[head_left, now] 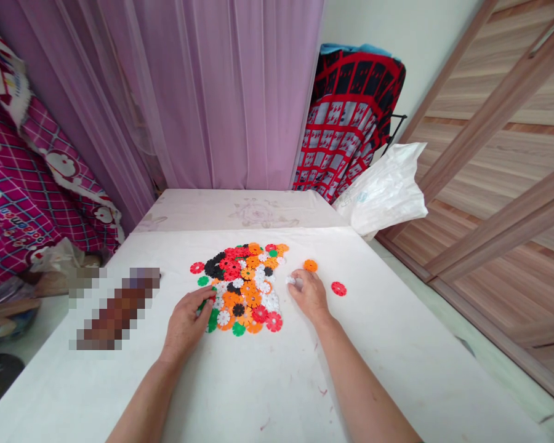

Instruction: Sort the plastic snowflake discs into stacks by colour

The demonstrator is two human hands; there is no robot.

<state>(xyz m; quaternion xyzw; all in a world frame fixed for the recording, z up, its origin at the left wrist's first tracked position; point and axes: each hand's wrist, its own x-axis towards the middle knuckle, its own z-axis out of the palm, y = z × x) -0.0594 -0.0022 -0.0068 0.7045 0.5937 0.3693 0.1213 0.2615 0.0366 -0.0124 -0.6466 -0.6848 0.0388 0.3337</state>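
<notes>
A heap of interlocking snowflake discs (pixel 249 294) in red, orange, black, white and green lies between my hands. My left hand (pixel 188 319) is at the left edge of the heap, thumb and fingers curled around a small red disc (pixel 212 299). Some green shows between these fingers, partly hidden. To the right of the heap, my right hand (pixel 309 295) pinches a white snowflake disc (pixel 290 280) between thumb and forefinger. Just beyond its knuckles lies a loose orange disc (pixel 310 265). Further right is a single red disc (pixel 338 288).
A white cloth covers the table (pixel 240 394). A blurred-out patch (pixel 117 311) hides something at the left. White plastic bag (pixel 383 187) stands by the far right corner. Purple curtain (pixel 221 92) hangs behind, and a wooden wardrobe (pixel 498 160) is on the right.
</notes>
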